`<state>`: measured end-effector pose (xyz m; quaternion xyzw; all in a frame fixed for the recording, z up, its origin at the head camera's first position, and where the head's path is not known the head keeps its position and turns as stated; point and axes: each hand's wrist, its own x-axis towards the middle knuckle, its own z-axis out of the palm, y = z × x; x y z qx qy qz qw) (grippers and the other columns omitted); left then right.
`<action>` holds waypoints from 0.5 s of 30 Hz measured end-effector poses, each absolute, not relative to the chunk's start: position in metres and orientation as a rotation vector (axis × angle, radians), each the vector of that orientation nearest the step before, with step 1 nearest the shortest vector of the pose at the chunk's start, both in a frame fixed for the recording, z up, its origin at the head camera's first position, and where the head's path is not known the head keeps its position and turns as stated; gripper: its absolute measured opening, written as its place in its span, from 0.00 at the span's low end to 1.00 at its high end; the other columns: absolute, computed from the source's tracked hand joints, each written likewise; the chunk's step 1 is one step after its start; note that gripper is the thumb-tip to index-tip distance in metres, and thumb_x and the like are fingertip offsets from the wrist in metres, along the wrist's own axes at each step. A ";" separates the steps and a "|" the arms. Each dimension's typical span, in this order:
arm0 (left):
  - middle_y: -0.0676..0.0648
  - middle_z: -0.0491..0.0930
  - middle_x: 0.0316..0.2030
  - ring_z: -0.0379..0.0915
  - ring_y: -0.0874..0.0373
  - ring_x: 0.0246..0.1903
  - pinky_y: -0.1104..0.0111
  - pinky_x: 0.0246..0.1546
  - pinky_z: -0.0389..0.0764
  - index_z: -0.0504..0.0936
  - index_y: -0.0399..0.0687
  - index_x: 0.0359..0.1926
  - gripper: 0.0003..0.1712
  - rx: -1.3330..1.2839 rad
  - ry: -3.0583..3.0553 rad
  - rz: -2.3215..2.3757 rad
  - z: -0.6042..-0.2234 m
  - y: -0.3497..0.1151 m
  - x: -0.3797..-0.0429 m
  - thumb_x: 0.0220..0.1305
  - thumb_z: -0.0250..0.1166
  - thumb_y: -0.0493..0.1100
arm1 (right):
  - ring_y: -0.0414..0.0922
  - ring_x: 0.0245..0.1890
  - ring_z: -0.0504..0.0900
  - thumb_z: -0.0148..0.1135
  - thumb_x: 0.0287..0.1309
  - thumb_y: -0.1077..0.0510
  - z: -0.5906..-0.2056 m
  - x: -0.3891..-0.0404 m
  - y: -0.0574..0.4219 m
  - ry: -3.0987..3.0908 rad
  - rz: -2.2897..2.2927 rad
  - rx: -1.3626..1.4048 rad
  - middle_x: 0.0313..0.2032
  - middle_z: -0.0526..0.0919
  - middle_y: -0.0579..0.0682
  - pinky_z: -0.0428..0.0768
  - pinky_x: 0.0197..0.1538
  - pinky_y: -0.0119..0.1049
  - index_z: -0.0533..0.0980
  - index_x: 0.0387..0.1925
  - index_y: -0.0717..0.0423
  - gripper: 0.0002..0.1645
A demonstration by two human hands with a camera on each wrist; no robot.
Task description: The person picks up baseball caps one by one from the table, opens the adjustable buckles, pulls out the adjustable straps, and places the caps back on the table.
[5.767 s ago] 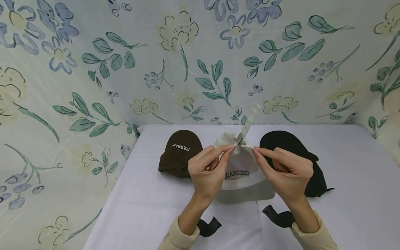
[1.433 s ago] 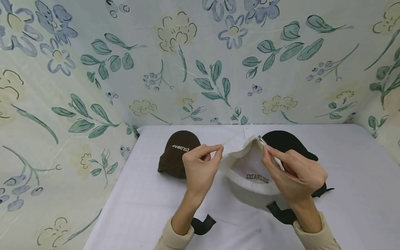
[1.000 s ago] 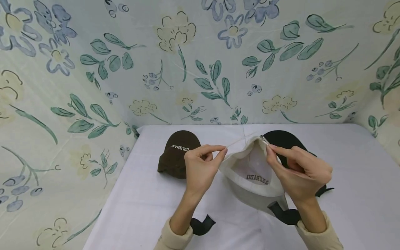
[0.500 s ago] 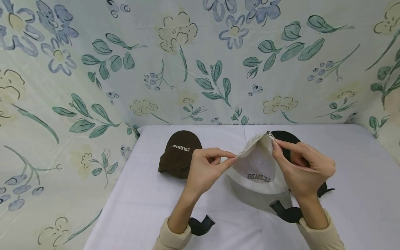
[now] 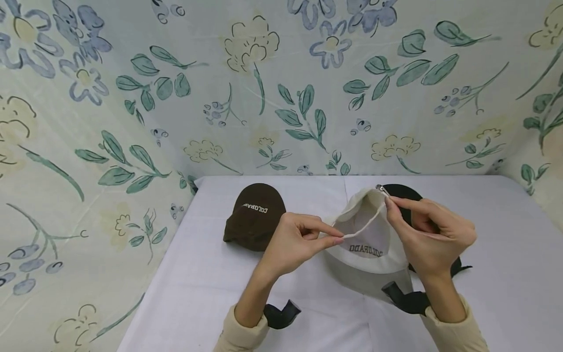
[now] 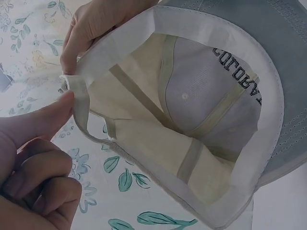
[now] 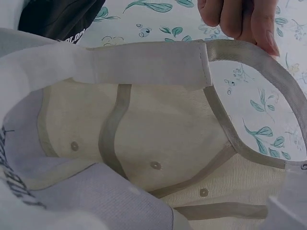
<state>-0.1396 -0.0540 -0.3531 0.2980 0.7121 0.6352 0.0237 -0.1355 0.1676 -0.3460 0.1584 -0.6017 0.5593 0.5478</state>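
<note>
A white baseball cap [image 5: 365, 262] stands in the middle of the table in the head view, its inside facing me and its grey brim [image 5: 358, 283] toward me. Reversed COLORADO lettering shows through the crown. My left hand [image 5: 299, 239] pinches the cap's thin adjuster strap [image 5: 364, 229] between thumb and forefinger. At the back edge, beside a small metal buckle [image 5: 380, 188], my right hand [image 5: 433, 234] pinches the band. In the right wrist view the strap [image 7: 268, 64] curves round the back opening from the sweatband [image 7: 148, 64].
A brown COLORADO cap [image 5: 255, 217] sits to the left on the white-covered table [image 5: 211, 298]. Behind my right hand lies a black cap [image 5: 402, 191], partly hidden. Black curved pieces [image 5: 281, 315] are fixed at both wrists. A flowered cloth [image 5: 264, 98] hangs behind.
The cap's back opening has spread wider, its buckle shifting right with my right hand. My left hand has moved right and down, and the strap now sags in a curve inside the opening.
</note>
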 end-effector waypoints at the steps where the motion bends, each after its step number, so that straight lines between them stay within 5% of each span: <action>1: 0.53 0.60 0.16 0.49 0.65 0.17 0.74 0.21 0.55 0.92 0.37 0.36 0.04 0.935 2.186 1.979 -0.353 -0.054 -0.140 0.58 0.76 0.32 | 0.30 0.16 0.50 0.76 0.42 0.73 -0.346 -0.135 0.168 -1.424 1.328 0.379 0.08 0.56 0.42 0.47 0.24 0.22 0.83 0.21 0.80 0.09; 15: 0.51 0.56 0.14 0.44 0.63 0.15 0.74 0.17 0.48 0.92 0.36 0.36 0.05 0.874 2.246 2.169 -0.351 -0.064 -0.144 0.58 0.77 0.33 | 0.32 0.17 0.52 0.74 0.37 0.79 -0.338 -0.126 0.169 -1.428 1.499 0.620 0.10 0.54 0.43 0.48 0.24 0.23 0.83 0.18 0.78 0.05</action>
